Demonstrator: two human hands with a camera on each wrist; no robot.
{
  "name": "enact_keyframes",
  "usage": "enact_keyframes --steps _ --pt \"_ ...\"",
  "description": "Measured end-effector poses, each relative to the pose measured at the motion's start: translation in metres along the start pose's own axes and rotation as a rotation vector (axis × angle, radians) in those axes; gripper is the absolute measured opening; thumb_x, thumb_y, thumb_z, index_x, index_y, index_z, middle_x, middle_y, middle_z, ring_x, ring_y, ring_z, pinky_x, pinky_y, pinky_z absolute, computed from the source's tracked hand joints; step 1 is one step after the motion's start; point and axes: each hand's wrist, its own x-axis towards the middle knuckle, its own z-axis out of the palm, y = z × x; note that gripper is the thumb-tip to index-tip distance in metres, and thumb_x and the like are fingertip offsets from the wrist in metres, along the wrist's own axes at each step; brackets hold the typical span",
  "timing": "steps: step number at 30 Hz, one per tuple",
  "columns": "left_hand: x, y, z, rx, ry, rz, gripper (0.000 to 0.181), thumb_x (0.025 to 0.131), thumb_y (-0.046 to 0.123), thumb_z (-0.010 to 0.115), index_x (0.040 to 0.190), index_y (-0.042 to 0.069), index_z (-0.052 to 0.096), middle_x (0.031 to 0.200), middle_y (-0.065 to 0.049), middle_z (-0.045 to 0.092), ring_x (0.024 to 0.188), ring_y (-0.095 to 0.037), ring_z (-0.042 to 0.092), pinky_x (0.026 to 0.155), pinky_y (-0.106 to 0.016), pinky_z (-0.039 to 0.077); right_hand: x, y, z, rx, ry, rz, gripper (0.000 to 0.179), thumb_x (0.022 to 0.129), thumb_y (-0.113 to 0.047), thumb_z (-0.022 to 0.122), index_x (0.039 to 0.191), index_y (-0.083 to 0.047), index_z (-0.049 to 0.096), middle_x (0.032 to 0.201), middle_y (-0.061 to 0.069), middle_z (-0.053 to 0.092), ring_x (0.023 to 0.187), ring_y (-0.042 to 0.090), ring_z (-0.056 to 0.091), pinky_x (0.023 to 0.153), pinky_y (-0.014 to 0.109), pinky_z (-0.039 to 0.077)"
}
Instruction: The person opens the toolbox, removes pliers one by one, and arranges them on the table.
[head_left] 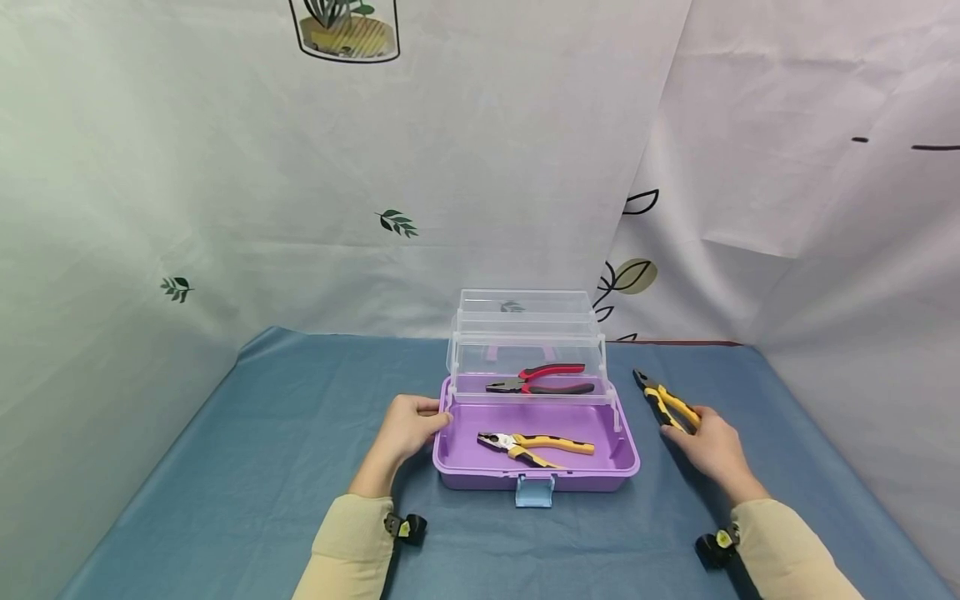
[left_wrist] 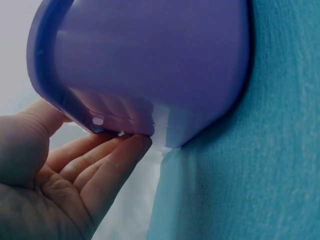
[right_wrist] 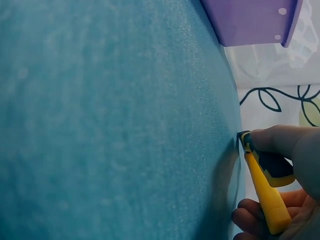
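Note:
A purple toolbox (head_left: 468, 481) stands with its clear lid (head_left: 525, 300) raised at the back. My left hand (head_left: 405, 429) grips its left end, thumb over the rim and fingers against the outer wall; in the left wrist view this hand (left_wrist: 70, 185) is at the box's side wall (left_wrist: 150, 55). Inside the box lie yellow-and-black pliers (head_left: 558, 443). Red-and-black pliers (head_left: 555, 368) rest farther back, at the clear tray. To the right of the box, my right hand (head_left: 712, 450) holds another pair of yellow-and-black pliers (head_left: 680, 407) by the handles, jaws pointing away from me.
A blue cloth (head_left: 300, 467) covers the table. White printed fabric (head_left: 487, 167) hangs behind it and along both sides. The toolbox's light-blue latch (head_left: 534, 492) hangs down in front.

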Motion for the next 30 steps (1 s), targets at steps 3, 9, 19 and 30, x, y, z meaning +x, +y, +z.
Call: enact_keyframes --steps 3,9,19,30 --pt "-0.0002 -0.0001 0.0000 -0.003 -0.001 0.001 0.028 0.078 0.005 0.069 0.103 -0.006 0.070 0.093 -0.022 0.072 0.068 -0.015 0.067 0.060 -0.030 0.058 0.0011 0.0002 0.0015 -0.017 0.003 -0.005 0.079 0.088 -0.039 0.061 0.132 0.021 0.033 0.125 0.041 0.046 0.108 0.049 0.050 0.090 0.061 0.044" --pt "-0.0005 0.0004 0.0001 -0.003 -0.003 0.002 0.029 0.078 0.005 0.069 0.104 -0.007 0.069 0.094 -0.022 0.071 0.071 -0.017 0.069 0.061 -0.031 0.058 0.0033 0.0001 0.0032 -0.031 -0.002 0.015 0.078 0.087 -0.037 0.063 0.131 0.020 0.035 0.125 0.041 0.045 0.106 0.048 0.050 0.090 0.060 0.044" --pt "-0.0004 0.0003 0.0000 -0.005 -0.002 0.002 0.028 0.078 0.005 0.069 0.103 -0.006 0.070 0.093 -0.022 0.072 0.070 -0.016 0.068 0.061 -0.031 0.058 0.0067 0.0011 0.0055 -0.059 -0.007 0.042 0.078 0.084 -0.037 0.066 0.129 0.020 0.038 0.117 0.039 0.047 0.100 0.044 0.049 0.087 0.059 0.044" --pt "-0.0006 0.0018 -0.0005 -0.008 -0.002 -0.007 0.028 0.078 0.005 0.069 0.103 -0.006 0.070 0.094 -0.022 0.072 0.072 -0.016 0.068 0.060 -0.029 0.057 0.0056 -0.0036 0.0003 -0.066 -0.027 0.035 0.076 0.083 -0.038 0.066 0.126 0.020 0.043 0.109 0.035 0.051 0.088 0.036 0.050 0.073 0.047 0.048"
